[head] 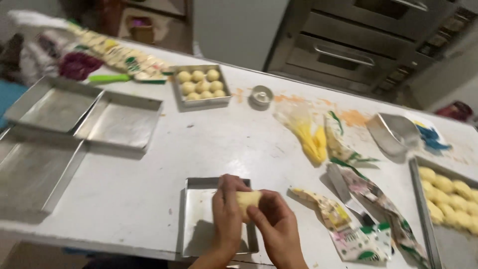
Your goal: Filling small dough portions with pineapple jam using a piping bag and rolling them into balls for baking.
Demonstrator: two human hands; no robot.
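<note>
Holding one pale dough piece (247, 200) between both hands: left hand (227, 214) wrapped around its left end, right hand (277, 225) pinching the right side, just above a small square pan (199, 234) at the tabletop (149, 179) edge. The dough's long axis runs roughly left-right. Far back, another square pan (201, 85) has nine dough balls, three rows of three. Three empty trays (119, 119) sit left, and a tray of dough balls (448, 194) right.
</note>
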